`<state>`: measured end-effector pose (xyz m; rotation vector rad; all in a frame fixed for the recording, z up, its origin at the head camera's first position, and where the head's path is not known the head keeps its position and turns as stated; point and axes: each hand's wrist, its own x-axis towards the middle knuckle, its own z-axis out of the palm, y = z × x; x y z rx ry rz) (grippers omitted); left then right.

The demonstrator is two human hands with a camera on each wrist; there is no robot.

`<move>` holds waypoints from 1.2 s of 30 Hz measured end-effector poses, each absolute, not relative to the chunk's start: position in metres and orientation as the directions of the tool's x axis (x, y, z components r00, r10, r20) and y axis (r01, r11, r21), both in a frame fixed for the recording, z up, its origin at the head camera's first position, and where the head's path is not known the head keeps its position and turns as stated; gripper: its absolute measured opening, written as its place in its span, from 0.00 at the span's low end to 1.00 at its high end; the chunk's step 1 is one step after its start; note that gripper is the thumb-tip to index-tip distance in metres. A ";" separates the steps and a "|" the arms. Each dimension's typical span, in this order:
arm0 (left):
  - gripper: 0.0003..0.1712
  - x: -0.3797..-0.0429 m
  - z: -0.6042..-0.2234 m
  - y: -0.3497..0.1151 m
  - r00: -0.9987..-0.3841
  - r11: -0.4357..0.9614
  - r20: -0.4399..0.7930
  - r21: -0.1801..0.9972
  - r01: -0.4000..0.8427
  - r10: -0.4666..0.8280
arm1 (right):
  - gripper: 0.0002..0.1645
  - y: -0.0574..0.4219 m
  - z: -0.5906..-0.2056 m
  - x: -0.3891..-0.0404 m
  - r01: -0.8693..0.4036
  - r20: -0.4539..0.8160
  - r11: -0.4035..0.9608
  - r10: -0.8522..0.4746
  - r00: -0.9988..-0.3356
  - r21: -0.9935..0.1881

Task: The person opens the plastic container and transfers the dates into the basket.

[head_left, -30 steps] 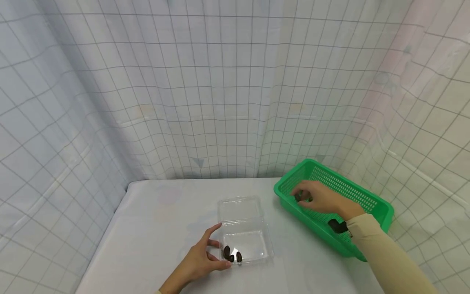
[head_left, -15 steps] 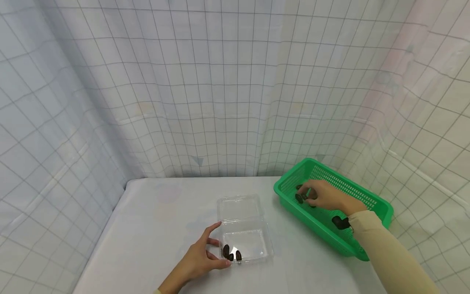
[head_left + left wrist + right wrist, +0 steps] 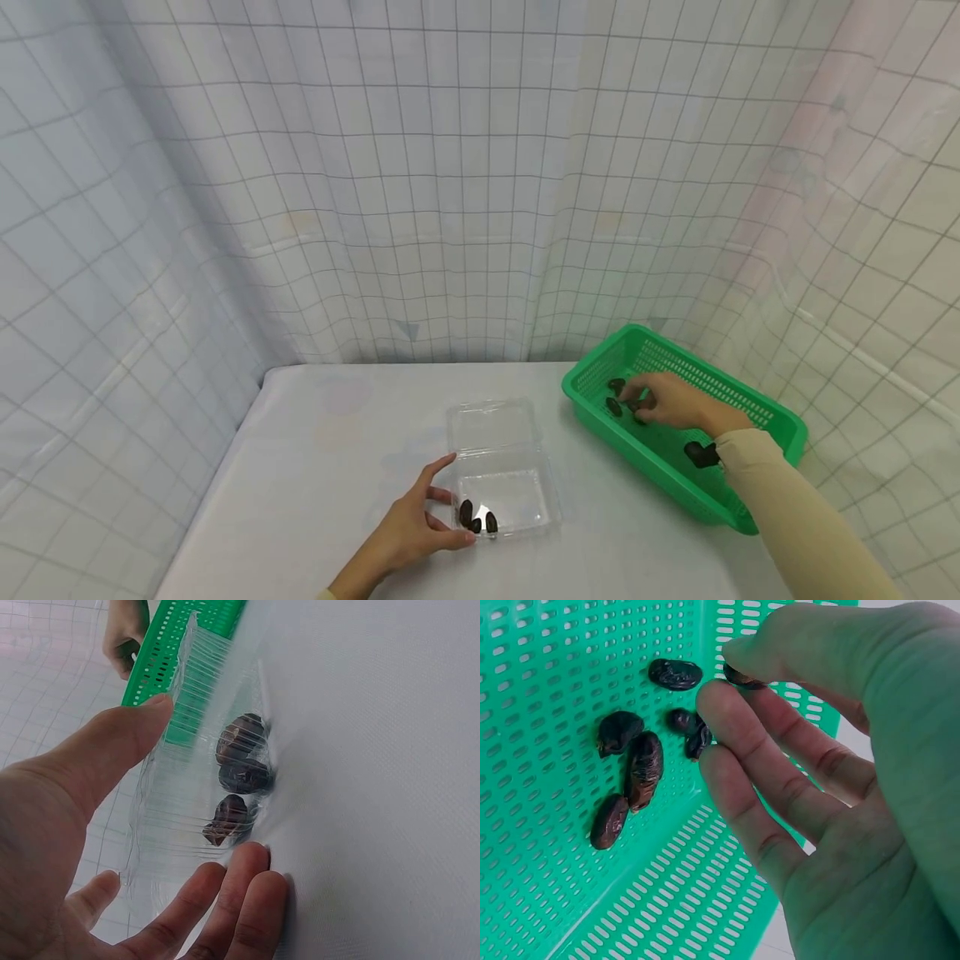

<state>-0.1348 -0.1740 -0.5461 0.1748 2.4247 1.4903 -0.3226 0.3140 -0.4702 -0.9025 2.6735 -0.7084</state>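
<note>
A clear plastic clamshell box (image 3: 504, 492) lies opened out on the white table, lid side away from me. Several dark dried dates (image 3: 244, 735) sit in its near left corner, seen through the ribbed wall in the left wrist view. My left hand (image 3: 412, 525) holds the box's left end, thumb at the near edge and index finger by the hinge. Inside a green basket (image 3: 682, 492), my right hand (image 3: 663, 400) pinches a date (image 3: 742, 678) between thumb and finger; the thumb hides part of it. Other dates (image 3: 645, 769) lie on the basket floor beside the fingertips.
The perforated basket stands angled at the table's right side, its walls rising around my right hand. A white gridded curtain (image 3: 450, 208) hangs behind the table and along both sides. White cloth covers the tabletop (image 3: 315, 467).
My right hand has shifted slightly right inside the basket, uncovering dates at its far left end. The left hand and the box hold their place.
</note>
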 end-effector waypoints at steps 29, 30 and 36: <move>0.72 -0.136 -0.547 -0.174 -0.951 0.471 -0.183 0.881 -0.045 0.251 | 0.14 0.260 -0.443 -0.290 -0.652 0.131 0.641 -0.665 -0.735 -0.405; 0.72 -0.136 -0.547 -0.174 -0.951 0.469 -0.182 0.882 -0.045 0.252 | 0.14 0.256 -0.443 -0.289 -0.652 0.126 0.642 -0.667 -0.734 -0.404; 0.72 -0.135 -0.545 -0.174 -0.951 0.470 -0.185 0.881 -0.050 0.246 | 0.15 0.235 -0.442 -0.279 -0.705 0.163 0.619 -0.700 -0.695 -0.346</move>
